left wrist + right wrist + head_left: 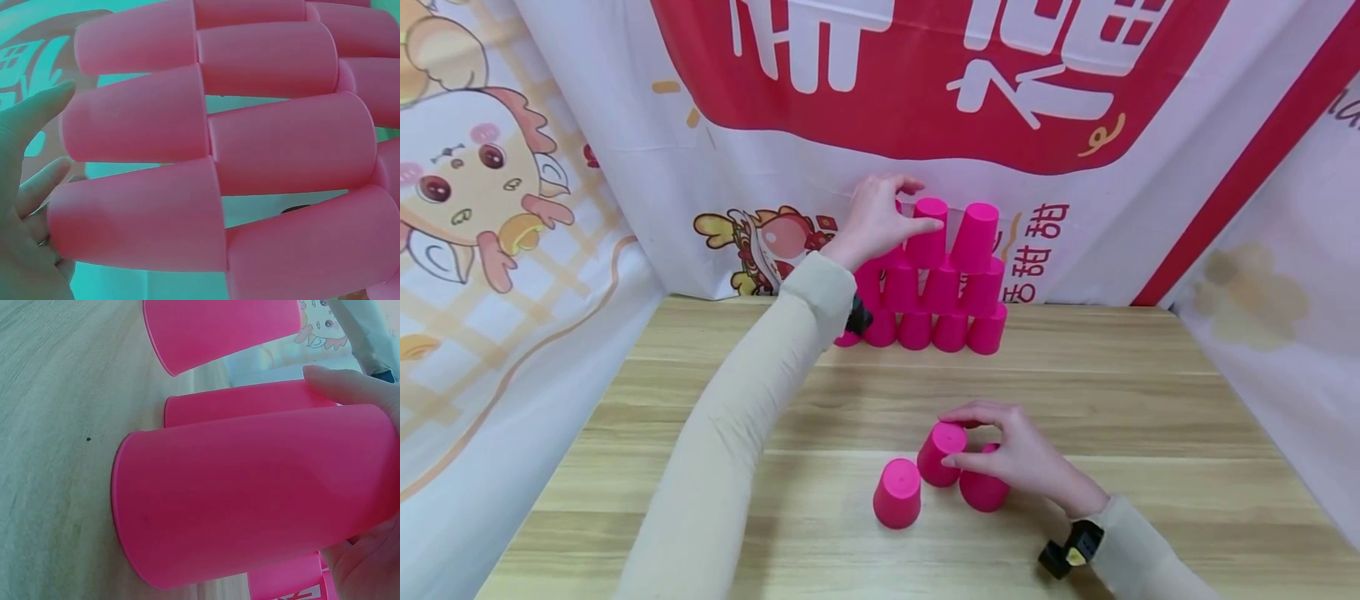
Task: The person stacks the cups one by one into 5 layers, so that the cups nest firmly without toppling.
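Pink cups stand upside down in a tiered wall at the back of the table. My left hand (880, 218) is up at its top row, thumb extended in front of the middle top cup (929, 237). In the left wrist view, the fingers (44, 187) lie behind the base of the nearest top-row cup (137, 219). Lower down, my right hand (1018, 450) pinches the upper part of a pink cup (936, 461) between thumb and fingers. Another cup (981, 492) stands under that hand, partly hidden, and a third cup (897, 500) stands to the left.
The right top cup (976, 237) ends the upper row, above further rows of cups (950, 332). A printed cloth (805, 158) hangs directly behind the wall of cups. Cloth also borders the wooden table (1120, 400) on both sides. My left sleeve (715, 433) crosses its left half.
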A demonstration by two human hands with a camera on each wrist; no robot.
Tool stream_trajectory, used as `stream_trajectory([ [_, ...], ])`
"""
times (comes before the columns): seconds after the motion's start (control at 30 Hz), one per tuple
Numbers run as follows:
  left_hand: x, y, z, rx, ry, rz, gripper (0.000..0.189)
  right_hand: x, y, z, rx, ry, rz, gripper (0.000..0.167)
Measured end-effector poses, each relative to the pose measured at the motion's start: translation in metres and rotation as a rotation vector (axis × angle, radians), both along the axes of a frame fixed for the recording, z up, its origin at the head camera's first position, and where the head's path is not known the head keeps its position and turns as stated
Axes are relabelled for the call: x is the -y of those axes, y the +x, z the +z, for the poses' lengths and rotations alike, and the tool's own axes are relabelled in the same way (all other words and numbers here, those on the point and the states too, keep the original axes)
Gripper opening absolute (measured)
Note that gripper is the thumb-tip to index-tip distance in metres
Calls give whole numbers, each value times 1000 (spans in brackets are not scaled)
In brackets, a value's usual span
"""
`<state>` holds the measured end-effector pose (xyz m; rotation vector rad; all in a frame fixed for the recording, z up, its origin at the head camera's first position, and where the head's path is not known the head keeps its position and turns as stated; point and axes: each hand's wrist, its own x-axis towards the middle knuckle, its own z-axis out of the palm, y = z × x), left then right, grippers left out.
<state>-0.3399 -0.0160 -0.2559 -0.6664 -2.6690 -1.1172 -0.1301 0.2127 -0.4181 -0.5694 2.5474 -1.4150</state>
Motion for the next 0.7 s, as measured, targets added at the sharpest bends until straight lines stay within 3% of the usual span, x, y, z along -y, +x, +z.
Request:
stream_trajectory([
  [0.2,7,13,7,-50,142,-10,75,1,0,3,-4,-14,-9,48],
  [0.37,14,29,8,-99,169,-19,74,-2,-5,8,-82,-8,-19,49],
  [0.53,24,45,-7,-149,120,-49,74,-9,-13,21,-191,-18,-67,49],
  [0.7,37,61,-34,-225,136,-71,71,-16,-19,33,-235,-33,-130,50],
])
